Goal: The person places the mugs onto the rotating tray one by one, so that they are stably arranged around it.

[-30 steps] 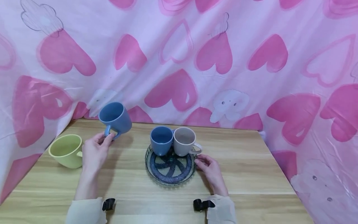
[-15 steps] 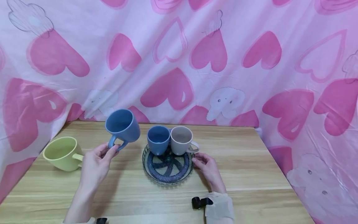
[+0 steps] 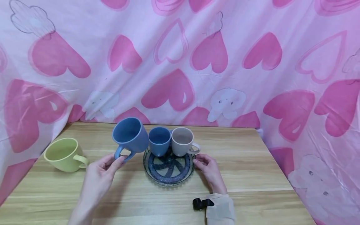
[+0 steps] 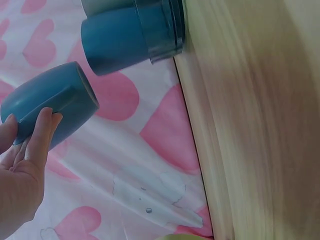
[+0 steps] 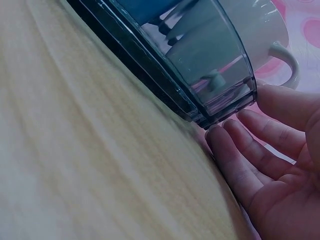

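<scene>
While left hand (image 3: 98,176) pinches its handle (image 3: 117,152), blue mug (image 3: 137,142), long axis slanted, mouth (image 3: 126,130) up-left, right hand (image 3: 210,171) holding dish (image 3: 169,180)

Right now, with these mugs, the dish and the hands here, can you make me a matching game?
Match each thing:
1. left hand
2. green mug
3. grey mug
4. glass dish

A. standing in the glass dish
B. touched by the right hand
C. farthest left on the table
D. holding a tilted blue mug

Pairs: 1-D, 2-C, 3-A, 4-B
</scene>
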A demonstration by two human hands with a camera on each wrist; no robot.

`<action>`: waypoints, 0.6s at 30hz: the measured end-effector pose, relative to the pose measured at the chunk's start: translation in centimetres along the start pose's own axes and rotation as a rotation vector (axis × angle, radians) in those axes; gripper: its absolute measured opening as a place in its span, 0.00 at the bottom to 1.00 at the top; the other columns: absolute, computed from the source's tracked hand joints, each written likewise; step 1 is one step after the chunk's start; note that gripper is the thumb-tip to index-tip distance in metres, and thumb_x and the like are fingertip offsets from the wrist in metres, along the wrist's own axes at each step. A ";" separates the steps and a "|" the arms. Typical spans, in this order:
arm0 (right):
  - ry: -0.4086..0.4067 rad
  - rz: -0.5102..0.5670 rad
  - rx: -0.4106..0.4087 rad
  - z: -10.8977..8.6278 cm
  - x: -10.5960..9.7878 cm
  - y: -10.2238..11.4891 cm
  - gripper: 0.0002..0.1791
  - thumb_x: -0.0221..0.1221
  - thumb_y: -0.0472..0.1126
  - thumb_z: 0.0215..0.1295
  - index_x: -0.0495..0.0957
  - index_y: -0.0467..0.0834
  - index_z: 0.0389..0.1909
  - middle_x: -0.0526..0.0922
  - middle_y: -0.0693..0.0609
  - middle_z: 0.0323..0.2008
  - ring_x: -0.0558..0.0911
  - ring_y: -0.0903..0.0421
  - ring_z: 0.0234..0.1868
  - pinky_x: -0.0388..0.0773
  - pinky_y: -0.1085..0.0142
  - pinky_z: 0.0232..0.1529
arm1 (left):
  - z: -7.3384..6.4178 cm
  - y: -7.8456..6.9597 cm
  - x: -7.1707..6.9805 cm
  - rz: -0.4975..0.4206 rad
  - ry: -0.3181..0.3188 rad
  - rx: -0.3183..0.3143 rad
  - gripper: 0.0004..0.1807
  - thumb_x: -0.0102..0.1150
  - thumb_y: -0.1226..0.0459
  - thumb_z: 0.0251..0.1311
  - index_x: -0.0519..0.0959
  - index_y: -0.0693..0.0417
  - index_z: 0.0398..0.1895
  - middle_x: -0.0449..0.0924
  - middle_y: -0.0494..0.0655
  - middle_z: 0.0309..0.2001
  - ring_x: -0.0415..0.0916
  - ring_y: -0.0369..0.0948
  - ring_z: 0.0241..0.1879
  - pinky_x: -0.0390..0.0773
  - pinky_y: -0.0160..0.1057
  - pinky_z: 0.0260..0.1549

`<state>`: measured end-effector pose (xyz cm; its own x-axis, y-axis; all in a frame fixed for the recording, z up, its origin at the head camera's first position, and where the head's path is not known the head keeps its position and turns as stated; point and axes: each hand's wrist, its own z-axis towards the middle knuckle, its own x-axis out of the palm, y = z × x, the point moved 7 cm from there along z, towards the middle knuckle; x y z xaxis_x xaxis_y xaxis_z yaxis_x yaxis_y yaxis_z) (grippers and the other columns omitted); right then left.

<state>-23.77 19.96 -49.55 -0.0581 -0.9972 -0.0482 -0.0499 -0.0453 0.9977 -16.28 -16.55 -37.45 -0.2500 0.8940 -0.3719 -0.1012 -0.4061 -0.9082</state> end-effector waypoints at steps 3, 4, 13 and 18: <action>-0.002 0.004 0.007 -0.1 0.1 0.0 0.17 0.62 0.29 0.64 0.74 0.24 0.51 0.81 0.36 0.45 0.81 0.54 0.39 0.80 0.69 0.40 | -0.7 -0.1 0.5 -0.013 0.033 -0.010 0.14 0.61 0.58 0.66 0.84 0.59 0.46 0.87 0.50 0.37 0.82 0.34 0.38 0.76 0.25 0.36; -0.003 0.005 0.007 -0.1 0.1 0.0 0.18 0.62 0.29 0.64 0.74 0.24 0.51 0.81 0.35 0.46 0.81 0.54 0.39 0.80 0.69 0.40 | -0.9 -0.1 0.7 -0.022 0.047 -0.014 0.14 0.62 0.58 0.66 0.85 0.58 0.46 0.87 0.50 0.37 0.82 0.34 0.39 0.76 0.25 0.36; 0.008 -0.016 0.009 -0.2 0.1 -0.2 0.17 0.61 0.29 0.64 0.74 0.25 0.51 0.81 0.37 0.44 0.80 0.56 0.40 0.79 0.70 0.41 | -2.7 0.1 2.8 -0.092 0.154 -0.035 0.10 0.64 0.61 0.63 0.85 0.55 0.45 0.86 0.46 0.40 0.81 0.34 0.44 0.78 0.30 0.43; 0.012 0.008 0.002 -0.4 0.0 -0.1 0.18 0.61 0.28 0.63 0.73 0.24 0.52 0.80 0.35 0.46 0.80 0.57 0.40 0.79 0.70 0.43 | -3.1 -0.2 4.3 -0.146 0.201 -0.034 0.09 0.64 0.64 0.62 0.86 0.54 0.44 0.86 0.45 0.41 0.80 0.35 0.44 0.79 0.32 0.43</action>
<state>-23.41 19.98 -49.59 -0.0463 -0.9981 -0.0397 -0.0515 -0.0373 0.9980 -14.38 -12.06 -39.48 -0.0384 0.9638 -0.2637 -0.0892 -0.2662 -0.9598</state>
